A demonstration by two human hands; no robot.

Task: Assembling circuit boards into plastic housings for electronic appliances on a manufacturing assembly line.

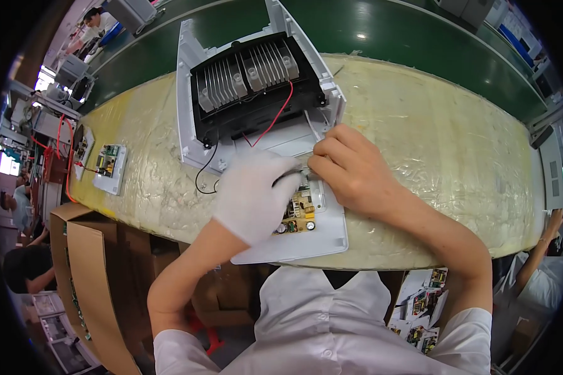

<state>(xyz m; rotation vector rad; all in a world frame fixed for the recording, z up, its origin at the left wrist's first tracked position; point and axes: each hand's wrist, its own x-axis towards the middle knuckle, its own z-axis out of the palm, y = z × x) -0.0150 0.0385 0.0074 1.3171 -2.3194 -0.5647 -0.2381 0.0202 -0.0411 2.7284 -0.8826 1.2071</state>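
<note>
In a white glove, my left hand point(256, 194) is closed above a white panel point(325, 234), its fingertips near the upper part of a circuit board point(304, 209) on that panel. My bare right hand point(353, 169) pinches close beside it. What either hand grips is hidden by the fingers. A white cable point(313, 126) runs from the housing down to my right fingertips. Beyond the hands stands a white plastic housing point(187, 94) with a black frame and two finned metal heat sinks point(247, 75). A red wire point(275, 119) and a black wire point(205, 169) hang from it.
Another white panel with a circuit board point(111, 169) lies on the film-covered table point(444, 150) at left. A green conveyor point(394, 31) runs behind. Cardboard boxes point(91, 269) stand below left, and panels with boards point(419, 306) below right. Other people work on both sides.
</note>
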